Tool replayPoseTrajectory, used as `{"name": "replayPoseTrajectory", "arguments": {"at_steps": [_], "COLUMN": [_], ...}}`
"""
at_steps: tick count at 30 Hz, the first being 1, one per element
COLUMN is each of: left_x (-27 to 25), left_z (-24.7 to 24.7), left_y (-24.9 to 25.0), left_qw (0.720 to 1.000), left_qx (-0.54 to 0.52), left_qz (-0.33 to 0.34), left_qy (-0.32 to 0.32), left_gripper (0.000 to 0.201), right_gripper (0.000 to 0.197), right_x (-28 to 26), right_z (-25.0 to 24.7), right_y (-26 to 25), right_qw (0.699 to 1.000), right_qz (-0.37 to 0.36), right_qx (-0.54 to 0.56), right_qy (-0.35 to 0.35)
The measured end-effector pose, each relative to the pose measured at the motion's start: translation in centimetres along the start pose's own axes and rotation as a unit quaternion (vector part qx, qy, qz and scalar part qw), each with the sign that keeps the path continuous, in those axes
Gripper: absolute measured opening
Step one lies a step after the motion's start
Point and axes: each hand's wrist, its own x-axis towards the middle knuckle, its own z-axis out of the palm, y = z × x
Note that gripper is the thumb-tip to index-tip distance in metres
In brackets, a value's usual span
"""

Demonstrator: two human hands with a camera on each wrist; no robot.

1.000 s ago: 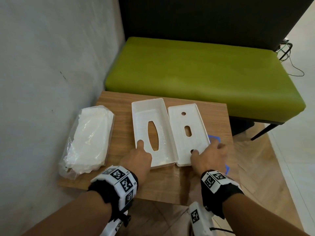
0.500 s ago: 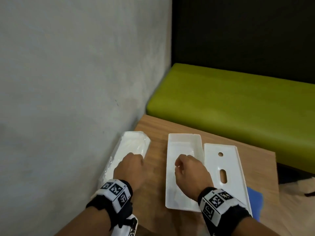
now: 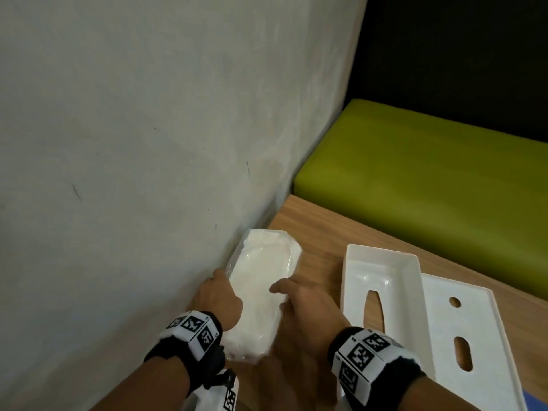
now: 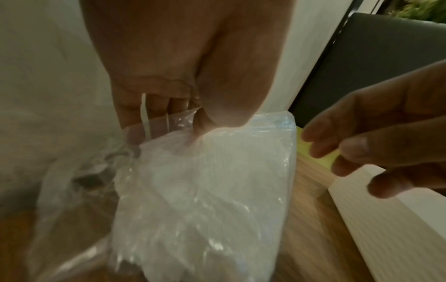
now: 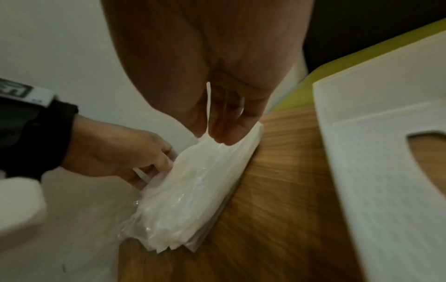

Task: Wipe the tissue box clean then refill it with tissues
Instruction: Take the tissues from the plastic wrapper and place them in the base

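Observation:
A tissue pack [image 3: 261,287] in clear plastic wrap lies on the wooden table [image 3: 321,232], tight against the wall. My left hand [image 3: 221,280] is at the pack's wall side. In the left wrist view it [image 4: 193,122] pinches the wrap of the pack [image 4: 205,190]. My right hand [image 3: 281,292] is at the pack's other side, fingers loosely bent and just off its edge [image 4: 362,152]. To the right lies the white tissue box shell [image 3: 382,280], slot side down and hollow side up. Its flat base plate [image 3: 462,336] with holes lies beside it.
The grey wall [image 3: 148,143] runs along the table's left edge. A green bench seat [image 3: 430,179] stands behind the table. A corner of blue cloth [image 3: 532,403] shows at the bottom right, past the base plate.
Both hands left the box shell and base plate and moved left to the tissue pack. The left hand has taken hold of its wrap. My head turned left towards the wall.

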Motion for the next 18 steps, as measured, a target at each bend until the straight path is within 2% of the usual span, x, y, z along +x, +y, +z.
{"name": "replayPoseTrajectory", "arguments": {"at_steps": [3, 8, 15, 18], "left_x": [0.6, 1.4, 0.5, -0.4], "left_z": [-0.6, -1.2, -2.1, -3.0], "left_y": [0.0, 0.1, 1.5, 2.7], "left_qw": [1.0, 0.999, 0.979, 0.965], "left_qx": [-0.002, -0.026, -0.185, -0.243], "left_qz": [0.004, 0.022, -0.008, -0.005], "left_qy": [-0.002, -0.028, -0.084, -0.094], "left_gripper": [0.028, 0.019, 0.033, 0.033], "right_gripper": [0.043, 0.051, 0.099, 0.098], "right_x": [1.2, 2.0, -0.1, -1.5], "right_z": [1.2, 1.8, 0.7, -0.9], "right_y": [-0.7, -1.1, -1.4, -1.4], "right_qw": [1.0, 0.995, 0.992, 0.995], "right_qz": [-0.01, 0.051, 0.076, 0.059], "right_qx": [-0.021, -0.058, -0.028, -0.028], "right_qy": [-0.014, -0.061, -0.1, -0.076]}}
